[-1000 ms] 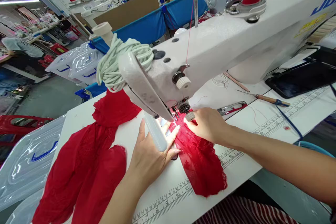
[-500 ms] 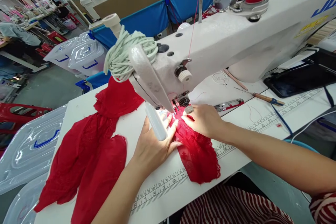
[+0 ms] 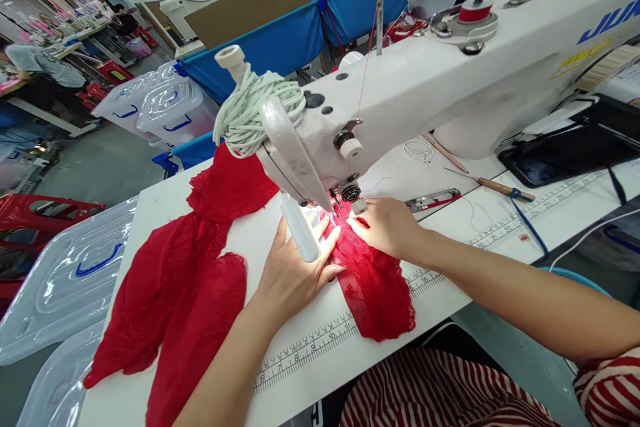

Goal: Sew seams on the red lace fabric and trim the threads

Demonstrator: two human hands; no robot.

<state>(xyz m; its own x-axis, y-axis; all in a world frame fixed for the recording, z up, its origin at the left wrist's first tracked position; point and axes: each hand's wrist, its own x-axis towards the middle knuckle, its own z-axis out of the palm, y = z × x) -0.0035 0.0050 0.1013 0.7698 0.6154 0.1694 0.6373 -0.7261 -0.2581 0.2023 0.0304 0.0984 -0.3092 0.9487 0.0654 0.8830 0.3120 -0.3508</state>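
A white sewing machine spans the table. A strip of red lace runs under its needle toward the table's near edge. My left hand lies flat with fingers spread, pressing the lace just left of the needle, partly behind the machine's white lamp. My right hand rests on the lace right of the needle, fingers curled together and pressing the fabric down. A larger heap of red lace lies to the left behind the machine head.
Thread snips and an awl-like tool with a wooden handle lie right of the needle. A black tablet sits at far right. Clear plastic bins stand left of the table. Other workstations and people fill the background.
The lace strip has fed further under the needle, so less of it lies at the near edge. Both hands stay on it by the needle. The camera has shifted slightly.
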